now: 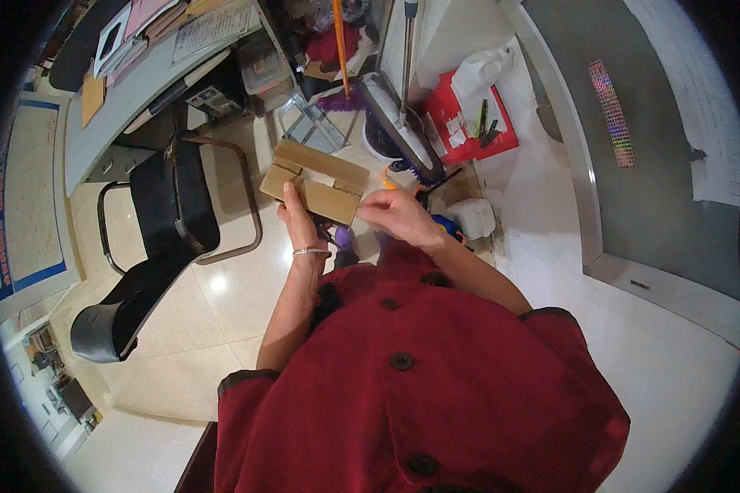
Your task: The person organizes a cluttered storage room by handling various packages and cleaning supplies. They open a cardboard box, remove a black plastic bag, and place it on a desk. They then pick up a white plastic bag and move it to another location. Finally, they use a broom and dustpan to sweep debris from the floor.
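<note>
A small brown cardboard box [327,200] is held out in front of my body, its top flaps partly raised. My left hand [297,219], with a bracelet at the wrist, grips its near left side, thumb over the front panel. Something dark shows beneath the box beside that palm; I cannot tell what it is. At the box's right end is my right hand [401,215], fingers curled together with the tips near the corner. Whether they pinch the cardboard is hidden.
On the left stand a black chair [172,203] and a desk [154,92] with papers. Ahead are a floor mop [401,126], a folded metal step stool [314,123], an orange broom handle [340,43] and a red box [499,135]. A grey-panelled board [561,61] rises at right.
</note>
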`<state>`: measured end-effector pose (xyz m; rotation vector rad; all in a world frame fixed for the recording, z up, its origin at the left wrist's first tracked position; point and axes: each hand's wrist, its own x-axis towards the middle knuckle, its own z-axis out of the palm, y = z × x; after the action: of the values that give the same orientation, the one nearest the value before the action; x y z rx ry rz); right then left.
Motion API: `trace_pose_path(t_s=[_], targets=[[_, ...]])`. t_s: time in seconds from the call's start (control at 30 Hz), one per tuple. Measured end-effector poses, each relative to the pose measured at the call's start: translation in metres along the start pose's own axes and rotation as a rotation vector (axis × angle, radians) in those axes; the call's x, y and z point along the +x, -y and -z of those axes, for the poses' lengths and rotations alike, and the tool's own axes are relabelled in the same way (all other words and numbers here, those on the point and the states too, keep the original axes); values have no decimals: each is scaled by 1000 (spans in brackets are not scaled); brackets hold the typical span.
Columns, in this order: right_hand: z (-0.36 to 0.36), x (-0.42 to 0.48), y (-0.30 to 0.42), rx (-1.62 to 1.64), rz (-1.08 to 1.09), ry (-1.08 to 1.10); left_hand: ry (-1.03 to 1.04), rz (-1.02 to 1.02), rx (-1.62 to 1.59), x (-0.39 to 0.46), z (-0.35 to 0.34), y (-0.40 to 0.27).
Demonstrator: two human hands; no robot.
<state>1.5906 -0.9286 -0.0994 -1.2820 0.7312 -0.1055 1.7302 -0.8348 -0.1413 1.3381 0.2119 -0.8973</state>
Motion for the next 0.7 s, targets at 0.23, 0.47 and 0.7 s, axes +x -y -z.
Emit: trace_pose_path(t_s=[0.23, 0.47, 0.7], targets=[[42, -5, -29, 290, -191, -38, -160, -240, -78, 31, 5, 8], [211, 21, -206, 1049, -358, -760, -110, -120, 128, 26, 36, 30], [398, 101, -344, 498, -274, -1176, -44, 173, 205, 7, 37, 104]])
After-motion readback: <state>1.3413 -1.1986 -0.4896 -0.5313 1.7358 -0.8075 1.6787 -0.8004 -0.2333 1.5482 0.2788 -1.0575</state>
